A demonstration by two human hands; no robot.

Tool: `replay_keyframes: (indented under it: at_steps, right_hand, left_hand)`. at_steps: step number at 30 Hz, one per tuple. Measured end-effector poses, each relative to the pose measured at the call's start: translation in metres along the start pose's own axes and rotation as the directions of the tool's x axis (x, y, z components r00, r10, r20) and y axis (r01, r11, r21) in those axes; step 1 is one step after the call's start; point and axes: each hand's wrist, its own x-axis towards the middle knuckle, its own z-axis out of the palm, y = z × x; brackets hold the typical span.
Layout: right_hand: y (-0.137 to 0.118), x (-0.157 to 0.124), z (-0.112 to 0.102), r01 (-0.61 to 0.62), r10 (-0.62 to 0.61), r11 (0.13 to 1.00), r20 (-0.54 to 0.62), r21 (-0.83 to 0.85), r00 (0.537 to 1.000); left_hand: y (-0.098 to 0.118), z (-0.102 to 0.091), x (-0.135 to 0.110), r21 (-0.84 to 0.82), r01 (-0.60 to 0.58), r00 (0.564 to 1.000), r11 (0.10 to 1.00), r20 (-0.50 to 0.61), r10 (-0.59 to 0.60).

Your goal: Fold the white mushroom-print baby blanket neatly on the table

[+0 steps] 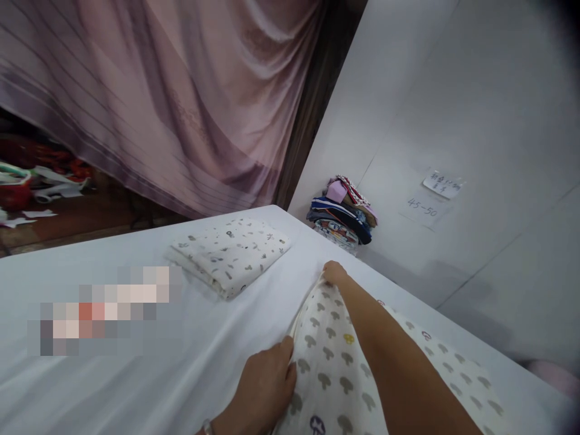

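A white cloth with grey mushroom prints (pixel 330 350) is stretched between my two hands at the lower middle. My left hand (pixel 269 377) grips its near left edge, thumb and fingers closed on the fabric. Farther off, my right hand (pixel 334 273) is closed on the far corner of the same cloth. My right forearm crosses over the fabric, hiding part of it, and more of the cloth spreads out to the right of the arm. A folded white cloth with small grey prints (pixel 235 254) lies beyond my hands, touching neither.
A white sheet covers the bed or table (pixel 136 386). A pixelated patch hides something at its left. Folded clothes (pixel 342 211) are stacked by the wall, which carries handwritten notes (pixel 441 181). A pink curtain (pixel 181 90) hangs behind; a red container (pixel 16 187) stands far left.
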Motion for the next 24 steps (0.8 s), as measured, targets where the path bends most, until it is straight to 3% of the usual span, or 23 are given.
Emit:
replay_keyframes:
  at_steps: [5, 14, 19, 24]
  right_hand:
    - [-0.009, 0.007, -0.001, -0.102, 0.109, 0.993, -0.138, 0.059, 0.984]
    - [-0.009, 0.006, 0.016, -0.092, 0.144, 0.965, -0.208, 0.245, 0.967]
    - [-0.023, -0.037, 0.027, -0.027, 0.111, 0.946, -0.243, 0.323, 0.964]
    - [-0.044, -0.115, 0.041, 0.098, -0.007, 0.939, -0.265, 0.329, 0.964]
  left_hand:
    - [-0.001, 0.004, 0.001, -0.037, 0.022, 1.000, 0.999, -0.008, -0.022]
    - [-0.008, 0.012, 0.006, -0.041, 0.006, 0.998, 0.999, -0.068, -0.009]
    - [-0.008, 0.010, 0.008, 0.015, -0.006, 0.998, 1.000, -0.066, 0.007]
    - [-0.007, 0.008, 0.006, 0.067, -0.043, 0.993, 0.997, -0.103, 0.050]
